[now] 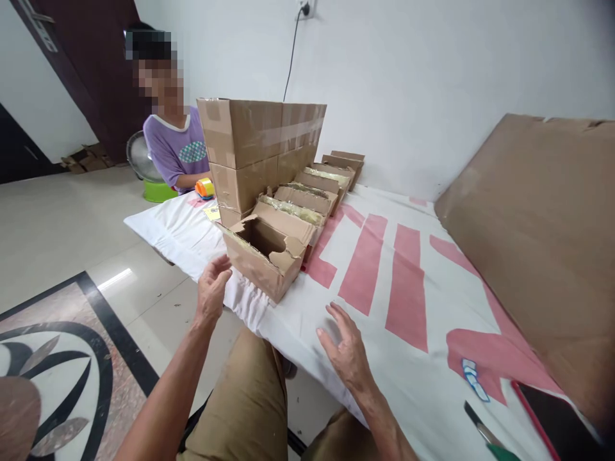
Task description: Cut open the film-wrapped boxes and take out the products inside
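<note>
At the near table edge sits a small cardboard box [257, 269], its torn top flaps raised and a dark hollow showing inside. My left hand [214, 286] is at the box's left side with its fingers stretched toward it; whether they touch it I cannot tell. Over the cloth to the right of the box, my right hand [344, 346] hovers with fingers apart and nothing in it. Behind the near box runs a row of several more opened cardboard boxes [307, 200]. Taped cardboard boxes [254, 131] are stacked along the row's left side.
A white and pink cloth [365, 269] covers the table. A large cardboard sheet [533, 243] leans at the right. Near me lie a phone [552, 419], a green-handled knife [485, 432] and a blue-white item [475, 379]. Across the table sits a person [175, 150] by an orange-yellow object [205, 187].
</note>
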Motion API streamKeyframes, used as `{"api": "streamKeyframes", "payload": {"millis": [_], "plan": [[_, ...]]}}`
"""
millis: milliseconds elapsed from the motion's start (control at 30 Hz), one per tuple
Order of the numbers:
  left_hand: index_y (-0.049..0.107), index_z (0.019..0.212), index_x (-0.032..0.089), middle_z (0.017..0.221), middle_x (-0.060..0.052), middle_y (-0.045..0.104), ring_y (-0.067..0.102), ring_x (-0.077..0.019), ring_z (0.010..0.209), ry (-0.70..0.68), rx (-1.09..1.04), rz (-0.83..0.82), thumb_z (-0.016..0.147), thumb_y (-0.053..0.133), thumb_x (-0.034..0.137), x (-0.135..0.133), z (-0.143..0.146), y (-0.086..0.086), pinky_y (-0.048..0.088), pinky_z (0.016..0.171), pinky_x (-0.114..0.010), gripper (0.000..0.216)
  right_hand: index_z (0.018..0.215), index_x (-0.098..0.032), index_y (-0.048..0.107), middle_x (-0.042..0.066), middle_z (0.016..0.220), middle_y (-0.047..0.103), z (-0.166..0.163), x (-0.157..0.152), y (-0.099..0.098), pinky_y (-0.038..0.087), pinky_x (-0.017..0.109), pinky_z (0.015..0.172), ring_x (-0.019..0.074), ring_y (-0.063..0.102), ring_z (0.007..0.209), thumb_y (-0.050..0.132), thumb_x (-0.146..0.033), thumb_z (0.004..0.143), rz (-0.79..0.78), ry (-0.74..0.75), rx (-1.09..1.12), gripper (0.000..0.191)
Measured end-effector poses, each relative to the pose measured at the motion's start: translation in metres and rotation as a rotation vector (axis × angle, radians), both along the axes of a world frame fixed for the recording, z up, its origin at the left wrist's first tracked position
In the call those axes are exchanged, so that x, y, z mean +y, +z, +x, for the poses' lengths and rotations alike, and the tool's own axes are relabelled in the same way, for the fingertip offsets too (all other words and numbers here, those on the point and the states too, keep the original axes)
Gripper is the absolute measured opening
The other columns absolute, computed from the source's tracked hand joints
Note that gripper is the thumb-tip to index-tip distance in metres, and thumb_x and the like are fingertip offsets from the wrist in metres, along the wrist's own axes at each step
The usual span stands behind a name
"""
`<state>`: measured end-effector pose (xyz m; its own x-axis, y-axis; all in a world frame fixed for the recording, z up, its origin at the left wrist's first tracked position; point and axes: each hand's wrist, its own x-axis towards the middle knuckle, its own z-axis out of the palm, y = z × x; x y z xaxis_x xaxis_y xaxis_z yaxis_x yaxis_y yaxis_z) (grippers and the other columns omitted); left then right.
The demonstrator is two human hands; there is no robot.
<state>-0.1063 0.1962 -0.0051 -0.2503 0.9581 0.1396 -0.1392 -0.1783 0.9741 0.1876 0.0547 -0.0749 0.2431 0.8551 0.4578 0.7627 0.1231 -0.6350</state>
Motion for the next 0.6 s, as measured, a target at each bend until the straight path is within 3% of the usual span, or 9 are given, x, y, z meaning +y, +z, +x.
{"api": "streamKeyframes", "payload": {"millis": [67, 167, 267, 433, 600], "plan": [[0.061, 0.134, 0.019, 0.144, -0.016, 0.063, 0.056, -0.0341, 0.139, 0.093, 0.024, 0.019, 0.067, 0.073, 0.032, 0.020, -0.003, 0.001, 0.044, 0.117, -0.051, 0.069, 0.146, -0.019, 0.056, 0.017, 0.150, 0.060, -0.018, 0.019, 0.012, 0.049, 0.057, 0.114, 0.0343, 0.057, 0.139, 0.062, -0.046, 0.092, 0.008, 0.059, 0.024, 0.061], [0.045, 0.151, 0.019, 0.161, -0.020, 0.046, 0.041, -0.0360, 0.153, 0.059, 0.030, 0.006, 0.065, 0.073, 0.029, 0.046, 0.006, -0.002, 0.038, 0.123, -0.051, 0.091, 0.158, -0.018, 0.040, 0.020, 0.158, 0.051, -0.045, 0.053, 0.028, 0.046, 0.059, 0.116, 0.0363, 0.051, 0.145, 0.067, -0.049, 0.090, -0.021, 0.131, 0.105, 0.080], [0.040, 0.153, 0.016, 0.157, -0.022, 0.050, 0.044, -0.0362, 0.151, 0.020, -0.026, -0.016, 0.066, 0.073, 0.026, 0.059, 0.016, -0.008, 0.041, 0.120, -0.051, 0.093, 0.163, -0.017, 0.030, 0.023, 0.162, 0.044, -0.067, 0.081, 0.035, 0.044, 0.061, 0.117, 0.0381, 0.047, 0.148, 0.072, -0.048, 0.087, -0.032, 0.183, 0.167, 0.093], [0.042, 0.151, 0.022, 0.139, -0.016, 0.062, 0.068, -0.0284, 0.120, 0.097, -0.022, 0.013, 0.074, 0.081, 0.038, 0.036, 0.005, -0.022, 0.054, 0.107, -0.047, 0.087, 0.162, -0.018, 0.030, 0.022, 0.160, 0.046, -0.095, 0.080, 0.036, 0.042, 0.063, 0.118, 0.0386, 0.045, 0.148, 0.070, -0.045, 0.090, 0.047, 0.128, 0.180, 0.088], [0.054, 0.138, 0.022, 0.127, -0.011, 0.067, 0.067, -0.0245, 0.117, 0.215, 0.022, 0.137, 0.075, 0.083, 0.041, 0.004, -0.019, -0.027, 0.055, 0.104, -0.042, 0.072, 0.163, -0.016, 0.027, 0.024, 0.157, 0.048, -0.118, 0.063, 0.043, 0.043, 0.063, 0.117, 0.0389, 0.047, 0.145, 0.066, -0.040, 0.094, 0.160, 0.105, 0.075, 0.083]]}}
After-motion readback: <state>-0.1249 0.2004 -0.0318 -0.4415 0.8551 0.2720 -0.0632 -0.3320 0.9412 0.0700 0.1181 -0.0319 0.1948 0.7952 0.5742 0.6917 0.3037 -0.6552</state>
